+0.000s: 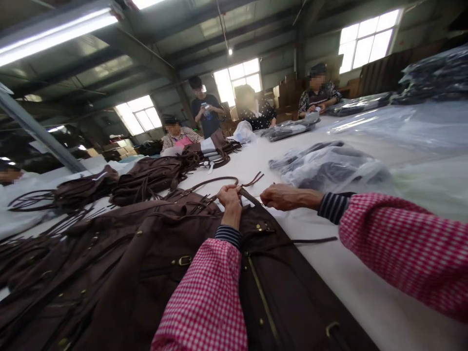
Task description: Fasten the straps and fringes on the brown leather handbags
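A dark brown item (292, 282) with a brass zip, buckles and studs lies flat in front of me; whether it is a garment or a bag I cannot tell. At its far edge my left hand (229, 196) is closed around a thin brown strap (214, 180), which loops off to the left. Loose strap ends stick out beyond the fingers. A short dark strip (250, 197) runs from my left hand toward the right one. Just right of it, my right hand (280, 197) is closed in a fist, its grip hidden by the fingers.
More brown items (149, 178) with dangling straps are heaped at the left. A dark bundle in clear plastic (329, 163) lies beyond my right hand on the white table (252, 163). Plastic sheeting (409, 126) covers the right side. Several people are around the far side.
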A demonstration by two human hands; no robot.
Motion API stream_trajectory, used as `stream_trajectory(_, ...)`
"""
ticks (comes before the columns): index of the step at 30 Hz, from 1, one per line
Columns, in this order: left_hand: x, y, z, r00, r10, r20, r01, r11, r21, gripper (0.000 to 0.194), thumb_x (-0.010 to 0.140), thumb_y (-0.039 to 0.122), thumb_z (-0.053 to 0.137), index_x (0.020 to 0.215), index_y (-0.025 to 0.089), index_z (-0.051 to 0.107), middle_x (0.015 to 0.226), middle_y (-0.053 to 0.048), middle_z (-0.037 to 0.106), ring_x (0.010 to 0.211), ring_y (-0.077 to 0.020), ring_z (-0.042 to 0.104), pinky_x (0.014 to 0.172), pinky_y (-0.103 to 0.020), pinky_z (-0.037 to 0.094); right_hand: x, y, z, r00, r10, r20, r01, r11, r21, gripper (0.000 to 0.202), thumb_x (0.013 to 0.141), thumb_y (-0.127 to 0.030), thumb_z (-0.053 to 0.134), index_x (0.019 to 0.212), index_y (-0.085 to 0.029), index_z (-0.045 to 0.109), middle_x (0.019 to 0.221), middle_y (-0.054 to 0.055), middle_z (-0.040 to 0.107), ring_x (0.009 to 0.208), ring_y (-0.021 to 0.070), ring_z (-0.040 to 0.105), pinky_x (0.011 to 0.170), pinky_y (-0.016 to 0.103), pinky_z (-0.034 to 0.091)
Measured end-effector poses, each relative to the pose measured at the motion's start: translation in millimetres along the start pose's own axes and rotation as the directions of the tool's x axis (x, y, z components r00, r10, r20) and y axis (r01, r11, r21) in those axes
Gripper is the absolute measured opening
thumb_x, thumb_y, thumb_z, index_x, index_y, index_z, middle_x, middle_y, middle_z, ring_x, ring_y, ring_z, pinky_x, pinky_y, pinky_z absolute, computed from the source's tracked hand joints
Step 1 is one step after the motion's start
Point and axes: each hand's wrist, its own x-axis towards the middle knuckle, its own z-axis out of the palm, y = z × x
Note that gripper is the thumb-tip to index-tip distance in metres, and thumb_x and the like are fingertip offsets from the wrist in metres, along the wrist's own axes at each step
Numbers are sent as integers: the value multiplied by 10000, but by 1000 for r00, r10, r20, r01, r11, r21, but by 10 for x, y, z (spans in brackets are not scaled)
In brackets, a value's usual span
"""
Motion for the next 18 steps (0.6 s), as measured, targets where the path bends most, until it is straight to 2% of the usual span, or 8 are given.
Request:
stream_trajectory(2, 13, 6, -13, 1000, -7, -14, 8, 999, 32, 132, 710, 43, 669, 801, 126, 621, 632, 49, 587, 482, -63, 499, 493, -186, 409, -205, -25, -18, 997, -52, 51, 50, 998, 45, 145, 762, -79, 593, 733, -177, 694, 691, 17, 636, 643, 144, 505, 633, 273, 303)
stream_trajectory(5, 46, -15, -14, 999, -18, -29, 20, 996, 85, 110, 746, 63, 666, 829, 123, 628, 629, 55, 577, 469, -60, 482, 485, -185, 406, -585, -97, -74, 977, -126, 174, 79, 964, 253, 126, 738, -99, 571, 704, -174, 666, 625, -26, 557, 591, 122, 456, 593, 254, 314)
stream_trajectory(9, 94, -82, -14, 999, 39, -28, -33, 983, 180, 100, 743, 108, 671, 838, 130, 645, 649, 35, 599, 491, -82, 518, 509, -207, 433, -1199, -257, -89, 915, -134, 381, -101, 838, 537, 121, 719, -125, 542, 729, -179, 649, 615, -41, 524, 563, 116, 446, 529, 238, 313)
stream_trajectory(11, 92, -77, -22, 994, 110, -1, -106, 962, 253, 101, 726, 115, 671, 821, 142, 649, 692, 7, 627, 574, -118, 584, 566, -232, 475, -1465, -327, -15, 897, -114, 428, -198, 761, 617, 87, 724, -141, 557, 737, -183, 631, 614, -43, 518, 563, 116, 443, 515, 237, 306)
stream_trajectory(13, 39, 1, -21, 977, 205, 49, -210, 916, 341, 104, 715, 112, 678, 800, 164, 649, 762, -25, 653, 730, -171, 641, 691, -284, 523, -1648, -372, 120, 916, -80, 394, -234, 691, 684, 23, 733, -169, 591, 717, -186, 596, 616, -52, 496, 573, 110, 424, 514, 235, 296)
stream_trajectory(15, -93, 165, 10, 943, 311, 121, -332, 843, 423, 146, 708, 95, 693, 817, 186, 658, 897, -54, 678, 944, -230, 643, 865, -361, 521, -1743, -396, 280, 961, -16, 277, -199, 654, 730, 107, 744, -205, 628, 684, -187, 540, 624, -63, 450, 590, 101, 388, 521, 233, 279)
stream_trajectory(17, -320, 389, 77, 884, 413, 218, -466, 754, 463, 214, 710, 91, 722, 879, 213, 678, 1069, -57, 676, 1124, -259, 588, 1000, -404, 463, -1776, -403, 410, 990, 41, 137, -129, 661, 739, 193, 774, -247, 650, 673, -187, 497, 637, -68, 413, 605, 95, 359, 532, 234, 266)
stream_trajectory(18, -468, 504, 117, 833, 459, 307, -553, 694, 462, 229, 728, 109, 736, 920, 225, 687, 1124, -50, 669, 1159, -259, 571, 1025, -400, 444, -1781, -403, 452, 995, 47, 83, -93, 673, 734, 221, 795, -267, 651, 675, -187, 485, 643, -69, 401, 610, 93, 349, 537, 236, 262)
